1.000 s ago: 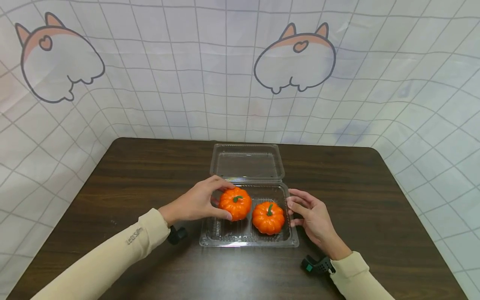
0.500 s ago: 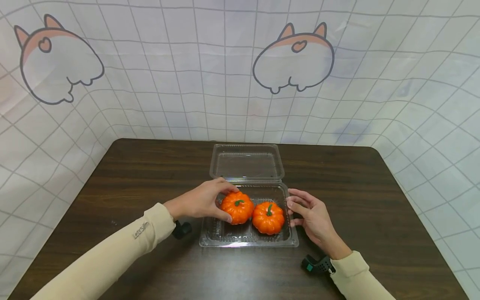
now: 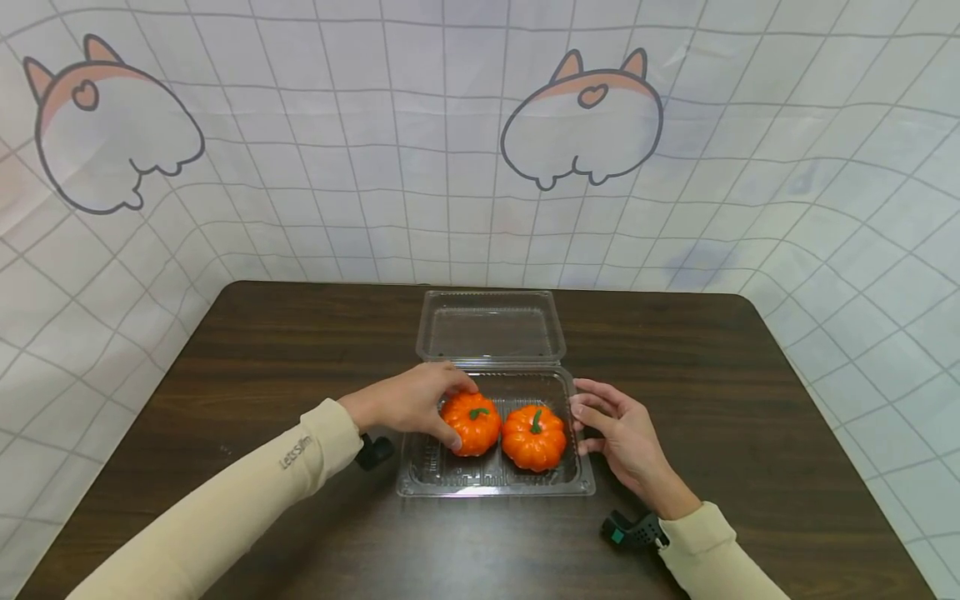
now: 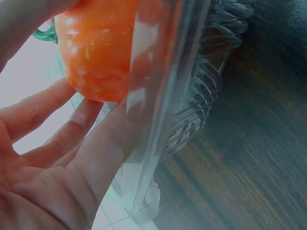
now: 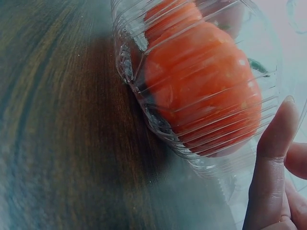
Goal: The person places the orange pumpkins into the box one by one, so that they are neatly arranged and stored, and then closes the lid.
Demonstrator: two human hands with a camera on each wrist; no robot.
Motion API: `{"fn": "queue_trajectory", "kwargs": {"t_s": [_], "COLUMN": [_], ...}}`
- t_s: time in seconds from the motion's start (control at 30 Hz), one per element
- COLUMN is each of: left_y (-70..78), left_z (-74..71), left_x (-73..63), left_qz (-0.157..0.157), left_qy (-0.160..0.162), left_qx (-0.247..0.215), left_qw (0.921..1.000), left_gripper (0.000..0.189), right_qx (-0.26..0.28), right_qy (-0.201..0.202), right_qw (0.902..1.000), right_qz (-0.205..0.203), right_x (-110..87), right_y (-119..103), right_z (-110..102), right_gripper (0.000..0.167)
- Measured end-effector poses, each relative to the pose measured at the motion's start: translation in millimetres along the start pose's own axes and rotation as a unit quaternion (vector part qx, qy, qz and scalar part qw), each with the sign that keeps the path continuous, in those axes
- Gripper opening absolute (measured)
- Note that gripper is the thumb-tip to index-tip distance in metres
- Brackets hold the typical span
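Note:
Two small orange toy pumpkins with green stems sit side by side in a clear plastic hinged container, its base [image 3: 495,489] toward me. My left hand [image 3: 416,402] holds the left pumpkin [image 3: 471,425], with its thumb on the near side and fingers round the far side. In the left wrist view the container wall partly covers that pumpkin [image 4: 103,52]. The right pumpkin [image 3: 534,440] lies untouched by either hand. My right hand [image 3: 626,437] rests its loosely bent fingertips at the container's right rim. Through the ribbed wall, the right wrist view shows the right pumpkin [image 5: 201,86].
The container's lid [image 3: 491,327] lies folded back behind the base. Everything stands on a dark wood-grain table [image 3: 315,350]. A white gridded cloth [image 3: 360,150] with cartoon corgi drawings hangs behind and around it. Dark wrist bands [image 3: 630,529] sit at both sleeves.
My left hand has lowered the left pumpkin toward the container's floor, bringing it nearer to me and closer beside the other pumpkin. My right hand has stayed at the rim.

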State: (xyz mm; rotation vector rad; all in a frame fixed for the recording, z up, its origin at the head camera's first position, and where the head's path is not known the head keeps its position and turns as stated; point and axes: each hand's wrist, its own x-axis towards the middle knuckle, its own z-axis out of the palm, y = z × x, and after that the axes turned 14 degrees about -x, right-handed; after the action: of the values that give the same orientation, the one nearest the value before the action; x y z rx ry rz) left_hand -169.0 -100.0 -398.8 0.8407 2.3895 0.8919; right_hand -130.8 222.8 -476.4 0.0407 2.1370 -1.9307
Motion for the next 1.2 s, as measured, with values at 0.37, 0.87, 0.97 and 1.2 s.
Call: {"fn": "queue_trajectory", "kwargs": {"t_s": [0.37, 0.87, 0.97, 1.2], "left_y": [-0.6, -13.6, -23.1, -52.9], "left_z": [-7.9, -24.0, -32.2, -47.7], "left_x": [0.3, -12.8, -16.2, -18.2], "left_qz": [-0.015, -0.010, -0.007, -0.015], "left_qy": [-0.029, 0.026, 0.078, 0.188], "left_qx": [-0.070, -0.136, -0.161, -0.217], "left_qw": [0.9971, 0.9904, 0.9839, 0.9579], "left_gripper": [0.077, 0.070, 0.061, 0.042], "right_qx": [0.000, -0.007, -0.003, -0.004], "right_qy": [0.000, 0.002, 0.001, 0.003], "right_qw": [1.0000, 1.0000, 1.0000, 1.0000], "right_qz": [-0.003, -0.004, -0.008, -0.005], "right_x": [1.0, 0.1, 0.3, -0.3], "right_y": [0, 1, 1, 1], "right_z": [0, 1, 1, 1], "right_gripper": [0.054, 0.054, 0.054, 0.054]}}
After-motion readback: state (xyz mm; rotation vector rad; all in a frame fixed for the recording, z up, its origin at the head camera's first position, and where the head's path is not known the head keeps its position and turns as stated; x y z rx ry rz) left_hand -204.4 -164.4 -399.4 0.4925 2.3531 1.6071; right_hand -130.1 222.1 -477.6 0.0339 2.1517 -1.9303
